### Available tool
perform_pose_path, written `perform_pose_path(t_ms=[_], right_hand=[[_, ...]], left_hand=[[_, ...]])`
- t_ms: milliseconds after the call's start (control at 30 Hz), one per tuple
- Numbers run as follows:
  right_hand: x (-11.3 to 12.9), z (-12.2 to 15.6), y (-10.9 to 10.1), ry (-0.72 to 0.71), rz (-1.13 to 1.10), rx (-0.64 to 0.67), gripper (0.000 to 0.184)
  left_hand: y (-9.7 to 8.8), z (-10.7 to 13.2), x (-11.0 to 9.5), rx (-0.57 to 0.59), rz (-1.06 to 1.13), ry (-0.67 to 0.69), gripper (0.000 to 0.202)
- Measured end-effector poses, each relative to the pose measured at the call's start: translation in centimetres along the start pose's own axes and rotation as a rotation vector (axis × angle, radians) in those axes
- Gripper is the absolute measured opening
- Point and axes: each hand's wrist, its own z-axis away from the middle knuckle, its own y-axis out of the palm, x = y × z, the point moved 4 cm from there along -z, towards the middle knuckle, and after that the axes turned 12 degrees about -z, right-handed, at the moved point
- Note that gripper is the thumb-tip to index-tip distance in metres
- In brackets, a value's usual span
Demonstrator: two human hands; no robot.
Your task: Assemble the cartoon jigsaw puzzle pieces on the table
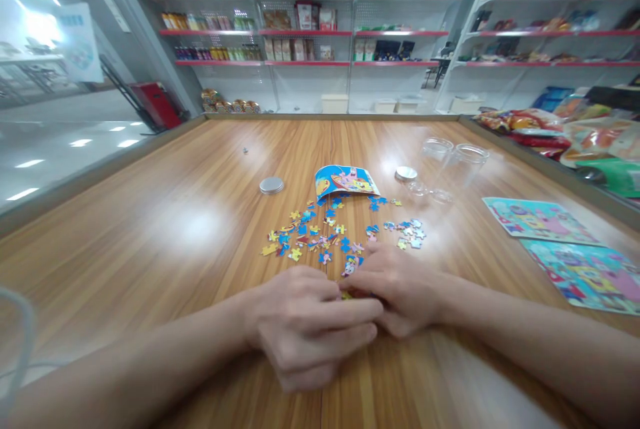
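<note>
My left hand (pixel 310 322) and my right hand (pixel 400 289) meet on the wooden table (pixel 175 229), fingertips pressed together over small puzzle pieces that are mostly hidden beneath them. Both hands have curled, closed fingers. A joined cluster of pieces (pixel 350 265) lies just beyond my fingertips. Several loose blue, yellow and pink puzzle pieces (pixel 320 232) are scattered farther out. Behind them a colourful cartoon picture card (pixel 345 182) lies slightly curled.
Two clear plastic jars (pixel 453 162) lie at the right, with two round metal lids (pixel 271 185) nearby. Two finished puzzle boards (pixel 565 249) sit at the right edge. Snack bags (pixel 565 129) pile beyond. Red store shelves (pixel 305 29) line the back wall.
</note>
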Motion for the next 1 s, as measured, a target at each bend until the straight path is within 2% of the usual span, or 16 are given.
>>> perform_pose_path(t_ms=[67,167,300,433,500,567,700,800,1000], right_hand=[[0.9,-0.2,-0.4,-0.04,0.003,-0.121,0.018],[1.9,-0.3,-0.6,-0.101,0.005,-0.242,0.014],[1.9,-0.3,-0.2,-0.123,0.001,-0.233,0.029],[1.5,-0.2,-0.2,-0.127,0.046,-0.275,0.037],[1.6,-0.2,-0.5,-0.127,0.077,-0.319,0.039],[1.8,-0.1,-0.8,-0.141,0.094,-0.344,0.038],[2.5,-0.1,-1.3,-0.194,0.091,-0.359,0.035],[2.6,-0.1,-1.5,-0.202,0.082,-0.368,0.036],[2.9,-0.3,-1.5,-0.25,0.044,-0.389,0.036]], left_hand=[[0.5,-0.1,0.5,-0.044,0.056,0.029,0.043],[1.1,-0.2,0.6,0.051,0.158,0.046,0.051],[1.3,-0.1,0.3,0.138,0.189,0.017,0.054],[1.4,-0.1,0.4,0.155,0.145,-0.019,0.053],[1.3,-0.1,0.6,0.096,0.105,-0.032,0.05],[1.0,0.1,0.7,-0.015,0.089,-0.041,0.049],[0.6,0.7,0.9,-0.171,0.102,-0.116,0.056],[0.4,0.9,1.1,-0.199,0.125,-0.173,0.054],[0.2,0.9,1.2,-0.227,0.131,-0.167,0.049]])
